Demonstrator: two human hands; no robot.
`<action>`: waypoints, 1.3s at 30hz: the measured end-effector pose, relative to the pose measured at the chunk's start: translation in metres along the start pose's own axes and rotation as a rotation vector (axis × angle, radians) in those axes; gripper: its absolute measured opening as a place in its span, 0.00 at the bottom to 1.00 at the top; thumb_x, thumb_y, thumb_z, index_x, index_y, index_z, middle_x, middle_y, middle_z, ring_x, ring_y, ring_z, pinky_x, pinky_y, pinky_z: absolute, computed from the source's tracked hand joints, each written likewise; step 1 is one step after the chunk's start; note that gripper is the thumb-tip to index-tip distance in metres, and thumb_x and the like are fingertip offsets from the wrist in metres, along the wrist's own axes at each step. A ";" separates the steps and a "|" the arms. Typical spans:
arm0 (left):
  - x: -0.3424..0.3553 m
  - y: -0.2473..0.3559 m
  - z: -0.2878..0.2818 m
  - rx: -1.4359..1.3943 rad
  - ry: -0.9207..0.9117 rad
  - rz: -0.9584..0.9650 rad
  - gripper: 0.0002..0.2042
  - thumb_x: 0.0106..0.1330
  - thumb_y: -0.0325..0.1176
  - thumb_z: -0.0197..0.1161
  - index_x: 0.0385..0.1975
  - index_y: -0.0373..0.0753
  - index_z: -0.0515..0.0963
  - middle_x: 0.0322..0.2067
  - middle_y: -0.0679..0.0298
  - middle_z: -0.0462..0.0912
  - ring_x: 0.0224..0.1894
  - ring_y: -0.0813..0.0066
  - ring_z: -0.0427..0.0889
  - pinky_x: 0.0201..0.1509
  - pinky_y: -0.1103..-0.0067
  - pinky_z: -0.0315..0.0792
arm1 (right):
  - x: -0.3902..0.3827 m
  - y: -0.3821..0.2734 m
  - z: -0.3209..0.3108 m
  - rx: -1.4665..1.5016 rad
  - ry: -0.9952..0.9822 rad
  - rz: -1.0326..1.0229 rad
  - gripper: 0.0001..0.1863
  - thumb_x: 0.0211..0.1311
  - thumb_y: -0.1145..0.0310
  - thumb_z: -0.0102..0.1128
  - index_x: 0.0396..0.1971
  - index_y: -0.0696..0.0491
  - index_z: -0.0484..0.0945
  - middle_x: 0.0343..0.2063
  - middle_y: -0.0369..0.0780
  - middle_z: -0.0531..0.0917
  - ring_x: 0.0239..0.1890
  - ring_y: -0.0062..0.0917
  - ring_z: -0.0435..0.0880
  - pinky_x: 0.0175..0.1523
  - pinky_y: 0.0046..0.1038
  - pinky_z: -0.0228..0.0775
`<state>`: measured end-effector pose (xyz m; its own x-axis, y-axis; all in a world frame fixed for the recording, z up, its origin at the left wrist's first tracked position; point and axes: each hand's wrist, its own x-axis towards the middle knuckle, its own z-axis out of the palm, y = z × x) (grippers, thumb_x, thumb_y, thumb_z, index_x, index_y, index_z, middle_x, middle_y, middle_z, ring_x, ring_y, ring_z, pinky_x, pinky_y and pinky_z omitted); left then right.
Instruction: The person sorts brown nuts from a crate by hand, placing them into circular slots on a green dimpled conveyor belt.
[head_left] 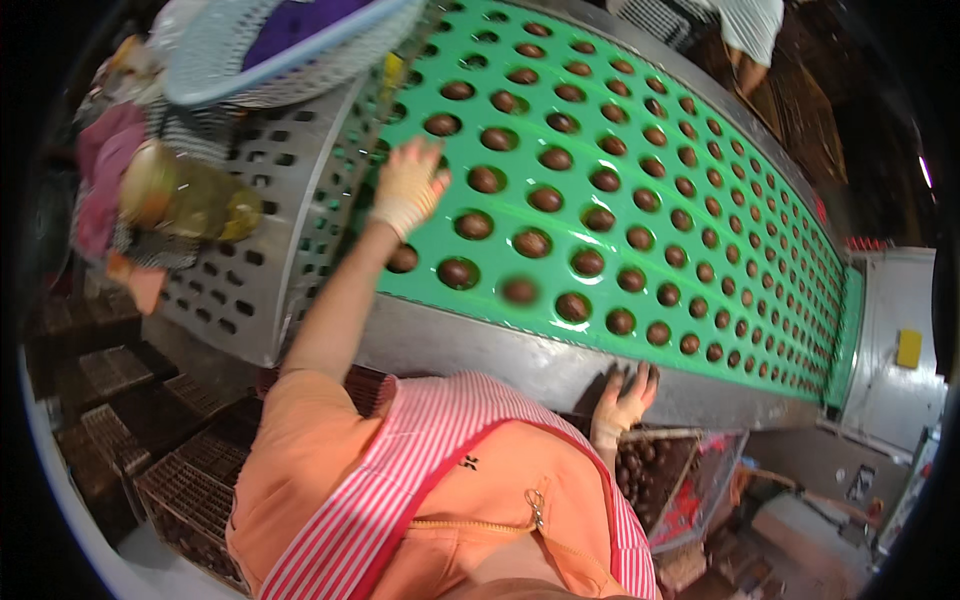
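Note:
A bright green sheet [470,100] with rows of round holes stretches from the left to the far right, and most holes hold a brown, glossy, egg-like ball [545,198]. Over the left end of it reaches my left hand [410,185], fingers stretched out, just below a ball [441,124] and with nothing visible in its grasp. One brown ball [520,291] near the front edge is blurred, apart from both hands. My right hand [624,402] is at the metal front rim [480,350], its fingers apart and pointing up. Both hands have pale wraps or gloves around palm and wrist.
At the left end stands a perforated metal panel [265,190] with a light blue basket [300,60], a jar of yellowish liquid [190,195] and cloths. Below right sits a crate [650,470] of dark balls. Brown crates [190,480] are stacked lower left. Another person's arm [748,60] shows across.

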<state>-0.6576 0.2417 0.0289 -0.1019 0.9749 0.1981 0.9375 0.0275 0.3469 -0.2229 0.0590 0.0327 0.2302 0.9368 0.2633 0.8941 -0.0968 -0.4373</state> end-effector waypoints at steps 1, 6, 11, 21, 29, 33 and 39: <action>-0.010 0.020 -0.014 -0.036 -0.047 0.018 0.23 0.55 0.38 0.59 0.51 0.35 0.73 0.48 0.48 0.75 0.48 0.45 0.76 0.52 0.57 0.72 | -0.010 0.008 0.002 -0.008 0.003 -0.017 0.27 0.60 0.68 0.59 0.60 0.56 0.69 0.60 0.57 0.67 0.63 0.55 0.64 0.67 0.48 0.55; -0.062 0.002 0.026 0.209 -0.059 0.119 0.33 0.60 0.51 0.59 0.64 0.41 0.64 0.66 0.51 0.61 0.65 0.49 0.63 0.66 0.57 0.61 | -0.026 0.004 0.011 -0.020 0.077 -0.170 0.24 0.63 0.63 0.56 0.57 0.58 0.70 0.57 0.56 0.71 0.61 0.54 0.67 0.64 0.50 0.59; -0.089 0.029 -0.003 0.106 -0.137 -0.083 0.35 0.65 0.55 0.55 0.69 0.45 0.57 0.71 0.52 0.49 0.71 0.49 0.53 0.71 0.56 0.52 | -0.026 0.023 0.026 -0.049 0.150 -0.215 0.25 0.64 0.63 0.56 0.58 0.56 0.69 0.57 0.55 0.69 0.61 0.53 0.66 0.64 0.50 0.60; -0.185 0.100 -0.035 -0.029 -0.049 -0.095 0.34 0.65 0.52 0.57 0.70 0.52 0.58 0.72 0.54 0.45 0.72 0.45 0.49 0.69 0.50 0.54 | -0.061 0.129 -0.062 0.000 0.295 0.148 0.28 0.62 0.63 0.58 0.60 0.61 0.69 0.61 0.56 0.69 0.63 0.49 0.67 0.68 0.44 0.58; -0.270 0.103 0.007 0.122 0.088 0.075 0.29 0.60 0.47 0.60 0.62 0.46 0.68 0.66 0.54 0.59 0.67 0.52 0.60 0.68 0.59 0.57 | -0.182 0.209 -0.081 -0.490 -0.264 0.608 0.29 0.61 0.50 0.56 0.61 0.44 0.71 0.63 0.47 0.66 0.61 0.46 0.68 0.63 0.44 0.64; -0.272 0.112 0.008 0.096 0.247 0.032 0.24 0.59 0.45 0.59 0.56 0.46 0.72 0.60 0.58 0.69 0.61 0.57 0.67 0.63 0.60 0.62 | -0.190 0.208 -0.074 -0.460 -0.536 0.541 0.29 0.60 0.47 0.57 0.60 0.41 0.72 0.63 0.47 0.65 0.60 0.46 0.68 0.62 0.44 0.65; -0.243 0.112 0.006 0.113 0.133 -0.141 0.20 0.61 0.46 0.60 0.50 0.46 0.76 0.51 0.64 0.73 0.54 0.61 0.70 0.56 0.62 0.65 | -0.186 0.244 -0.068 -0.385 -0.659 0.482 0.30 0.54 0.38 0.58 0.53 0.39 0.81 0.60 0.47 0.68 0.57 0.44 0.72 0.59 0.41 0.70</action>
<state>-0.5262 0.0091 0.0140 -0.2707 0.9221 0.2764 0.9414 0.1936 0.2762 -0.0219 -0.1612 -0.0646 0.4524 0.7569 -0.4716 0.8517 -0.5236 -0.0233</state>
